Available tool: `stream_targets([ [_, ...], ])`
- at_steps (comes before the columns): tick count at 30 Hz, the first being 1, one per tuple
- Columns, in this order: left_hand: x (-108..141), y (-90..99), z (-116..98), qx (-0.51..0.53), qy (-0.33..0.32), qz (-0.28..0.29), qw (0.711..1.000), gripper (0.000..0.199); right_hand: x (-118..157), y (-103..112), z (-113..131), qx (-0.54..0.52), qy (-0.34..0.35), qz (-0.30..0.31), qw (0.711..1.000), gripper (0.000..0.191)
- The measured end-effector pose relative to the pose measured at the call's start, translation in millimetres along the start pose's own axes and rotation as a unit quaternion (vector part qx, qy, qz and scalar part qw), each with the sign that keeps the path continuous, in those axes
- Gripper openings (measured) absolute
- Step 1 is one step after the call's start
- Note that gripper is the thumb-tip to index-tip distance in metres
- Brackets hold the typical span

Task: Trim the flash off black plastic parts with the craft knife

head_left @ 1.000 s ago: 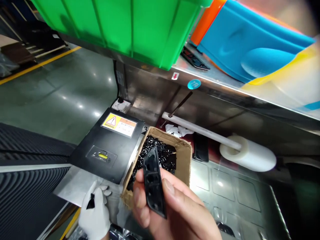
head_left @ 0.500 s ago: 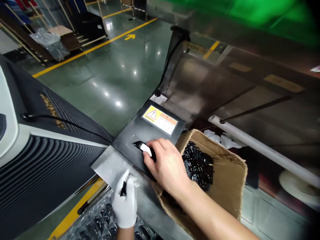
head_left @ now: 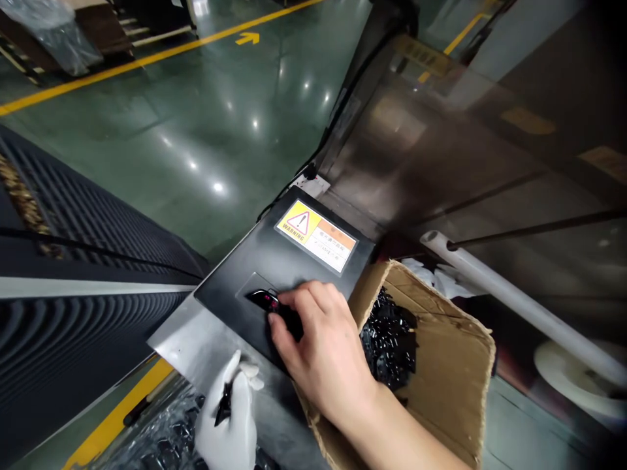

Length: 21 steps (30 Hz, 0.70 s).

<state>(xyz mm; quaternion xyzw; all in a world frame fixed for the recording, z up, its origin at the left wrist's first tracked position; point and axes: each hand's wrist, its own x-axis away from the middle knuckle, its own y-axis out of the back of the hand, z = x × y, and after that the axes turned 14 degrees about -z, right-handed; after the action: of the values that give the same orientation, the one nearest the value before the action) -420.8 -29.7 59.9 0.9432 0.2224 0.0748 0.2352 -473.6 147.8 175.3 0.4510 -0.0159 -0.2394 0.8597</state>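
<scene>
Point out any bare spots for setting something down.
Bare metal plate shows between the black device and gloved left hand; another patch lies between the warning label and right hand. It's crowded beside the right hand, where the cardboard carton stands.

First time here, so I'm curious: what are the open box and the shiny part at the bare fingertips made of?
The box looks like cardboard, matt brown with rough, ragged edges. The part at the right hand seems glossy black plastic, judging by its sharp reflections, though coated metal is possible.
</scene>
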Motion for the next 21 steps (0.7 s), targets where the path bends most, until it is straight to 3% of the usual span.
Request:
stream_targets([
  [8,3,-4.1,-10,0.036,-0.01,-0.05,0.998,0.02,-3,-1,2,-0.027,-0.018,0.0,0.999,0.015],
  [12,3,-3.2,-14,0.028,0.047,-0.04,0.998,0.026,-3,4,0,-0.032,-0.02,0.017,0.999,0.019],
  [16,5,-1.8,-13,-0.003,0.052,-0.041,0.998,0.029,-3,12,-5,-0.048,-0.029,0.026,0.998,0.033],
  [21,9,-2.6,-12,0.0,0.052,-0.006,0.999,0.034,-1,13,-8,-0.043,-0.022,0.015,0.999,0.018],
])
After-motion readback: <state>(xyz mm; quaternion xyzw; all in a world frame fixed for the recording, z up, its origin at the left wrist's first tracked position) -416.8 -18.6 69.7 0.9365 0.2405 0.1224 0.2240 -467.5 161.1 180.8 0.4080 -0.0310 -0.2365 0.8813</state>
